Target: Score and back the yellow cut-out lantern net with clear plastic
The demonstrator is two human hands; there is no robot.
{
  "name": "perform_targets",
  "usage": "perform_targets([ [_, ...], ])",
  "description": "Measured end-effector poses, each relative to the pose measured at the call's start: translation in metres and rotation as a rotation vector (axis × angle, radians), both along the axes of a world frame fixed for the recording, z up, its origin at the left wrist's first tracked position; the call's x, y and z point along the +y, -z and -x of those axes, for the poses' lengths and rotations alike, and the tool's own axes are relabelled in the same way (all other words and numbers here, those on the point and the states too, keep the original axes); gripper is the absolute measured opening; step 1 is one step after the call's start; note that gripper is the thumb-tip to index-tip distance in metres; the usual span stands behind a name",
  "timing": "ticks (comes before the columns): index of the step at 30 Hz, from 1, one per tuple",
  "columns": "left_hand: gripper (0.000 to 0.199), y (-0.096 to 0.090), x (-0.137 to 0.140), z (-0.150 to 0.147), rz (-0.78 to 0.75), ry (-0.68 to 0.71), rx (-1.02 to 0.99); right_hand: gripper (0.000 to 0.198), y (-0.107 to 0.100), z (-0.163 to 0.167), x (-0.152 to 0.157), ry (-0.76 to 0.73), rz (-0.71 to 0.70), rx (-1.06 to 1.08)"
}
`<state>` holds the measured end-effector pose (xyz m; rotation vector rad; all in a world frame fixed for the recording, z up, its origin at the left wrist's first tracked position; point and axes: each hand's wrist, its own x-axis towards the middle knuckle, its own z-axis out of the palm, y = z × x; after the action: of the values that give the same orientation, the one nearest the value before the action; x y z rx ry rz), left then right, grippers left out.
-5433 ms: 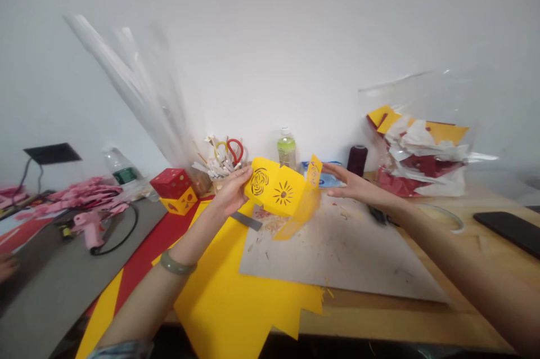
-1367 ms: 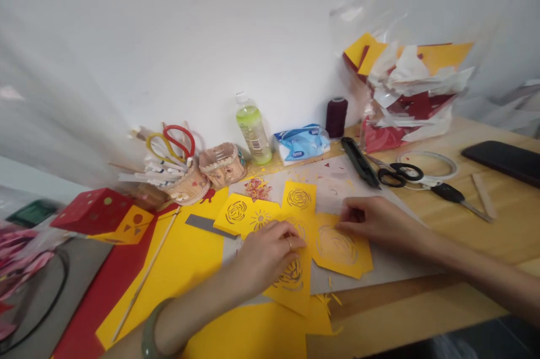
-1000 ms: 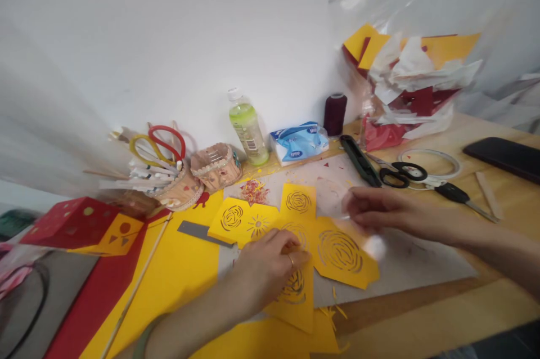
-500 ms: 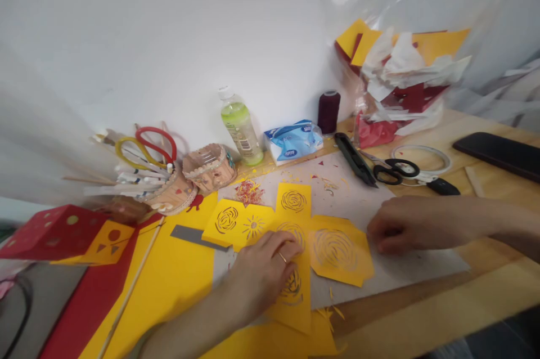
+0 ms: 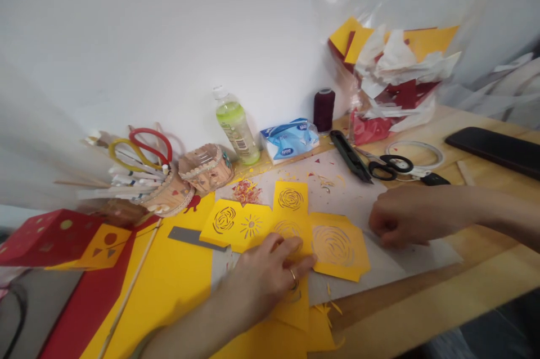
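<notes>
A yellow card cutout [image 5: 289,183] shaped like a cross lies on the pale work sheet, with swirl and sun patterns cut through its panels. My left hand [image 5: 270,269] rests on its middle, fingers apart, the ringed finger reaching toward the right panel [image 5: 337,243]. That panel carries a large swirl of cut lines. Just right of it, my right hand [image 5: 399,215] is curled with its knuckles up, low over the pale sheet [image 5: 379,269]. Its fingertips are turned down, and whatever they hold, if anything, is hidden. A grey strip [image 5: 196,237] sticks out from under the left panel.
Behind the cutout are paper scraps [image 5: 246,191], a bottle [image 5: 238,128], a tissue pack [image 5: 289,141] and a thread spool [image 5: 324,110]. A utility knife [image 5: 350,156], scissors [image 5: 390,165], tape ring [image 5: 439,151] and phone [image 5: 498,148] lie right. A red box [image 5: 46,238] stands left.
My left hand's fingers have slid right across the cutout, and the ringed finger has stretched out. My right hand stays curled beside the right panel. The whole view has shifted slightly.
</notes>
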<state>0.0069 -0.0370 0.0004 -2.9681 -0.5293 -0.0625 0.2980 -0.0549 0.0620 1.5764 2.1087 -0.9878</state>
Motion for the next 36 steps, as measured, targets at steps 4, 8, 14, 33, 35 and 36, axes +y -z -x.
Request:
perform_targets([
  [4,0.055,-0.002,-0.001,0.0,-0.032,0.027,0.007,0.023,-0.002,0.002,0.002,0.016,0.053,0.008],
  [8,0.049,-0.002,-0.001,0.0,-0.035,0.028,0.004,0.026,-0.002,0.003,0.002,0.003,0.071,0.02],
  [14,0.046,-0.001,-0.002,0.0,-0.062,0.045,-0.044,0.026,0.002,-0.001,0.002,0.034,0.065,0.067],
  [33,0.031,0.007,-0.022,0.0,-0.325,-0.036,-0.249,0.026,0.021,0.021,0.004,0.234,-0.517,-0.024],
  [35,0.031,0.008,-0.025,-0.002,-0.344,-0.038,-0.261,0.021,0.023,0.026,0.006,0.248,-0.551,0.007],
  [36,0.031,0.008,-0.026,-0.002,-0.35,-0.039,-0.258,0.017,0.024,0.028,0.007,0.252,-0.558,0.033],
])
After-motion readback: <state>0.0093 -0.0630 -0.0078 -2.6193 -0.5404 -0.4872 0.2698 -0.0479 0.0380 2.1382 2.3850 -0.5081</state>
